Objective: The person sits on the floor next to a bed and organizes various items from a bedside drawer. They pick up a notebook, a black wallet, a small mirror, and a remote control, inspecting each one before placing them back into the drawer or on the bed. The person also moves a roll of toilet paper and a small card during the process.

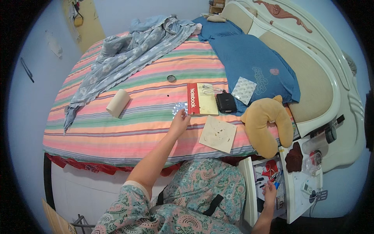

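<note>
My left hand (pixel 180 122) reaches over the bed, its fingers drawn together at the near edge of a small blue-and-white patterned piece (pixel 178 106). Right beside that piece lies a notebook (pixel 209 106) with a red and yellow cover, a coiled pale cable (pixel 210 89) on top. At the lower right, my right hand (pixel 269 193) is inside the open drawer (pixel 286 191), fingers closed next to a small blue item (pixel 276 185). Red (pixel 270 169) and dark small things lie about it in the drawer; the fingers partly hide what they touch.
A black case (pixel 226 102), a white patterned packet (pixel 244 90), a tan neck pillow (pixel 267 123) and a cream square board (pixel 217 133) lie nearby. Farther left are a paper roll (pixel 118 103), a round dark lid (pixel 171 78) and a crumpled blanket (pixel 128 54). A nightstand holds a jar and cloth (pixel 293 158).
</note>
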The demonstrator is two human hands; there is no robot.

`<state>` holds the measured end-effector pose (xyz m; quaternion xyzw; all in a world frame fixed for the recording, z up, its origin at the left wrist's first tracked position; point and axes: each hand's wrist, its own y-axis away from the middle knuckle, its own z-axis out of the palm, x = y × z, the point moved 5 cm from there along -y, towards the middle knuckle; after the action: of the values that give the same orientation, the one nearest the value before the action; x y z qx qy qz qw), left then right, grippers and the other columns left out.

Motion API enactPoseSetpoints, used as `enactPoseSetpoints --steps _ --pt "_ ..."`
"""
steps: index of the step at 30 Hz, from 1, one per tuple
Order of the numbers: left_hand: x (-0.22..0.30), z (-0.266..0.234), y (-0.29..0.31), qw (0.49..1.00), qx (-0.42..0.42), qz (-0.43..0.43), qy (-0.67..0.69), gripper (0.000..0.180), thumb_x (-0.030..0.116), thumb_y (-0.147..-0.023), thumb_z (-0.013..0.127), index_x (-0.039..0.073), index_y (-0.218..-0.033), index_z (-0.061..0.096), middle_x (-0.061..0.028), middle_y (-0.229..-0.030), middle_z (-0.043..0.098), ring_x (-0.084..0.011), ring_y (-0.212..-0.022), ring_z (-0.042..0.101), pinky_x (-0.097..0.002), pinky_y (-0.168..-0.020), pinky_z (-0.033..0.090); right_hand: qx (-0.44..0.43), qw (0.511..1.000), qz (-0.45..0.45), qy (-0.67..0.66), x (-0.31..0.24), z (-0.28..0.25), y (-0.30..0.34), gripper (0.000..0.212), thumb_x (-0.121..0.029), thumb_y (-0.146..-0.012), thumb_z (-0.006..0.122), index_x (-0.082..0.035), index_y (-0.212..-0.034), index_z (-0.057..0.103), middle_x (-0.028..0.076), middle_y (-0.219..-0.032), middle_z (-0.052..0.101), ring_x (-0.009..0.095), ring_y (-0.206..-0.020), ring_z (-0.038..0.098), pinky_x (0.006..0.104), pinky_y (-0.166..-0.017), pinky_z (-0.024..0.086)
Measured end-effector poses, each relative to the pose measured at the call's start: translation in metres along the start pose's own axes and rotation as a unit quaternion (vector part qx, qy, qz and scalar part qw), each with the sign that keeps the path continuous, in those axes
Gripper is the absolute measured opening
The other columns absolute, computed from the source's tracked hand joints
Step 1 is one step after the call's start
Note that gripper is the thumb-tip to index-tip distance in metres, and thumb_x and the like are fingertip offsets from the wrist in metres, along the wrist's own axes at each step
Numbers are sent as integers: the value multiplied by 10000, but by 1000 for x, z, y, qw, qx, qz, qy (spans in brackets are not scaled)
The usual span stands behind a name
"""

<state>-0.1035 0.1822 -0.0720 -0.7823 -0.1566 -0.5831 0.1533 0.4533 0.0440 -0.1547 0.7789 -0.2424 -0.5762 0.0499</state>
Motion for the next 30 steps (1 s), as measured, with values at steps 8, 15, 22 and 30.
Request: enactPoseSetpoints --steps 8,15,22,30 --pt "22 34 -59 994 -38 -83 -60 577 237 -724 732 -73 -1097 420 -207 -983 615 -289 -858 637 -347 -661 520 -6 996 -60 -61 -64 17 61 339 -182 -900 560 -9 -1190 531 60 -1007 616 128 -819 572 251 -684 438" --pt "8 11 -68 982 -71 -146 92 299 138 -745 666 6 -974 526 -81 -700 610 -130 -513 547 -249 -438 415 -87 991 -75 -73 -99 62 75 270 -137 -914 532 -3 -1148 541 70 -1004 625 125 -823 589 242 -689 451" --pt "10 -61 15 901 -35 -176 395 156 132 -853 560 29 -966 533 1 -644 541 -54 -436 426 -177 -384 347 -225 965 -101 -87 -141 130 95 279 -134 -918 523 -2 -1163 546 82 -1025 621 135 -837 589 243 -699 461" --pt "104 -4 153 906 -189 -146 351 452 107 -799 578 17 -1218 432 -10 -833 569 -43 -548 478 -173 -445 376 -398 850 -77 -335 -186 176 140 724 -467 -883 536 -43 -1401 261 107 -1303 464 185 -1128 507 325 -910 430"
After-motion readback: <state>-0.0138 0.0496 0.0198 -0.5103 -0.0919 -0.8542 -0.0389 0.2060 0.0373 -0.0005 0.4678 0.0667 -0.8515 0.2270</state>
